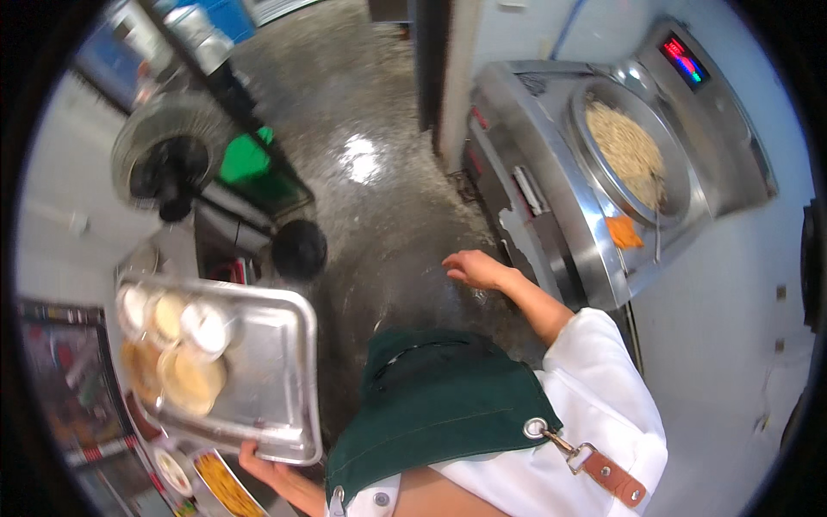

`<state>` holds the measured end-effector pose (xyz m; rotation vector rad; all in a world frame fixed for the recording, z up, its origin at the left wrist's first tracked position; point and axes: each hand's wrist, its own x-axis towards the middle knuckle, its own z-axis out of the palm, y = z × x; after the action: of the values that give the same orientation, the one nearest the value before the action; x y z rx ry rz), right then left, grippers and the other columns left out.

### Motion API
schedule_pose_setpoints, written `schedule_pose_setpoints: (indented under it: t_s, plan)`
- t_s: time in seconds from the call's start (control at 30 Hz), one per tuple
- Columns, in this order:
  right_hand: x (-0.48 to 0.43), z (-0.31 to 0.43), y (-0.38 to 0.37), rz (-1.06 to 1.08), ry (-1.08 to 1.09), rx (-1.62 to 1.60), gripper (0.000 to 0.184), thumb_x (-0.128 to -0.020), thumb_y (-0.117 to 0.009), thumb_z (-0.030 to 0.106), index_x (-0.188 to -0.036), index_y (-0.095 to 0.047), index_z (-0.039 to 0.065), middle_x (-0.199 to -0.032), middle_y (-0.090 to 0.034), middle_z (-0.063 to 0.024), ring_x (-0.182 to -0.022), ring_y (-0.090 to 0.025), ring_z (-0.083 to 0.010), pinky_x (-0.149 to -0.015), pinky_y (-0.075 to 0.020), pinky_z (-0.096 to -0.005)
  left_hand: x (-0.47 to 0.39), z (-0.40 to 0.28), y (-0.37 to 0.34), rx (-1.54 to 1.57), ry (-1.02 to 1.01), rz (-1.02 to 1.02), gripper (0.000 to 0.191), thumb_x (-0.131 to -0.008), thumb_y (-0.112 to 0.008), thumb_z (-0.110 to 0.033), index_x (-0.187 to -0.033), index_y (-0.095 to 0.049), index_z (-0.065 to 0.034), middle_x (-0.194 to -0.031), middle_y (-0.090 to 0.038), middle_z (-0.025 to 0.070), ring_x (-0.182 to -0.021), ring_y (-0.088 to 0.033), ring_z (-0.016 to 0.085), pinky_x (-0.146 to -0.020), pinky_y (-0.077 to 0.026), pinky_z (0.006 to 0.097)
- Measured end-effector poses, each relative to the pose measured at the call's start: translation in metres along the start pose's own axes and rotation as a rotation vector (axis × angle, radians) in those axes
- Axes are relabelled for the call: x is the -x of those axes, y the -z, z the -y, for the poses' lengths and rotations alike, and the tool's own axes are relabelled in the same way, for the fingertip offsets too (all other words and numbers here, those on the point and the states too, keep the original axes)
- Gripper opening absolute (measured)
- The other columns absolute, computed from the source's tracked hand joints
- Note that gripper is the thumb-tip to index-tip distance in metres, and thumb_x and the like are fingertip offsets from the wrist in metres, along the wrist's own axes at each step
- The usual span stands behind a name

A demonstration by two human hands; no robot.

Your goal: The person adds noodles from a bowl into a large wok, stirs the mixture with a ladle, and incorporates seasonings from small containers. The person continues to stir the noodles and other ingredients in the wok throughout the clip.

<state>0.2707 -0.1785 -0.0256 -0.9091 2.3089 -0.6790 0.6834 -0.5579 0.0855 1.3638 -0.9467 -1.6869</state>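
Note:
My left hand (261, 462) holds a rectangular stainless steel tray (271, 362) by its lower rim, at the left of the view. Several round tubs with white, cream and yellowish contents stand at the tray's far left end, among them a tub with pale yellow contents (192, 380) and one with white contents (205, 328). Bare metal shows on the tray's right part. My right hand (475, 268) hangs over the wet floor with nothing in it, fingers loosely apart, left of a steel cooking unit.
The steel unit (549, 129) at right holds a large pan (585, 158) of pale food and an orange cloth (623, 231). A fan (171, 155) and a black round object (299, 250) stand at left. A container of yellow food (226, 485) lies below the tray. Another person (207, 48) is at upper left.

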Motion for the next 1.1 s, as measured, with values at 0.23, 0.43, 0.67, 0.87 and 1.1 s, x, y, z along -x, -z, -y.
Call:
schedule_pose_setpoints:
  t_s: [0.23,0.43,0.67,0.87,1.1]
  plan:
    - [0.126,-0.097,0.105,-1.066,-0.46,0.37,0.041,-0.084,-0.068,0.019,-0.124,-0.063,0.013,-0.138,-0.052,-0.021,-0.131,-0.045,-0.0393,-0.108,-0.039,-0.0502,-0.063,0.077,-0.307,-0.179,0.064,0.765,0.031,-0.066,-0.055,-0.011,-0.088,-0.063,0.0095,-0.085,-0.066,0.015,-0.075,-0.065,0.027,-0.071,-0.055,0.0377]
    - [0.263,-0.221,0.148,-1.03,-1.478,0.369,0.057,-0.09,-0.064,0.024,-0.143,-0.045,0.017,-0.115,-0.064,-0.024,-0.108,-0.06,-0.0423,-0.09,-0.0479,-0.0535,-0.016,0.16,-0.54,-0.342,0.331,1.182,0.018,-0.065,-0.051,0.002,-0.08,-0.057,0.0083,-0.073,-0.058,0.0109,-0.064,-0.06,0.022,-0.059,-0.052,0.0316]
    - [0.28,-0.13,0.221,-0.925,-1.61,0.339,0.045,-0.098,-0.051,0.031,-0.142,-0.05,0.023,-0.1,-0.07,-0.0217,-0.094,-0.066,-0.0441,-0.081,-0.0526,-0.0536,0.046,0.234,-0.722,-0.655,0.387,1.499,0.014,-0.067,-0.051,0.003,-0.079,-0.058,0.0055,-0.07,-0.056,0.0074,-0.057,-0.057,0.019,-0.053,-0.048,0.0304]
    - [0.338,-0.001,0.277,-0.877,-1.453,0.056,0.044,-0.093,-0.061,0.022,-0.136,-0.057,0.019,-0.11,-0.067,-0.0233,-0.103,-0.063,-0.0415,-0.09,-0.0501,-0.0436,0.076,0.265,-0.783,-0.748,0.391,1.555,0.017,-0.067,-0.05,0.0,-0.079,-0.059,0.0062,-0.07,-0.058,0.0097,-0.059,-0.059,0.022,-0.058,-0.052,0.033]
    - [0.263,-0.066,0.272,-0.462,-1.556,0.261,0.046,-0.093,-0.059,0.02,-0.139,-0.053,0.019,-0.08,-0.069,-0.0193,-0.079,-0.068,-0.0378,-0.072,-0.0542,-0.0482,0.092,0.271,-0.796,-0.862,0.383,1.476,0.015,-0.068,-0.049,0.003,-0.078,-0.06,0.0081,-0.069,-0.057,0.0091,-0.055,-0.058,0.021,-0.05,-0.048,0.033]
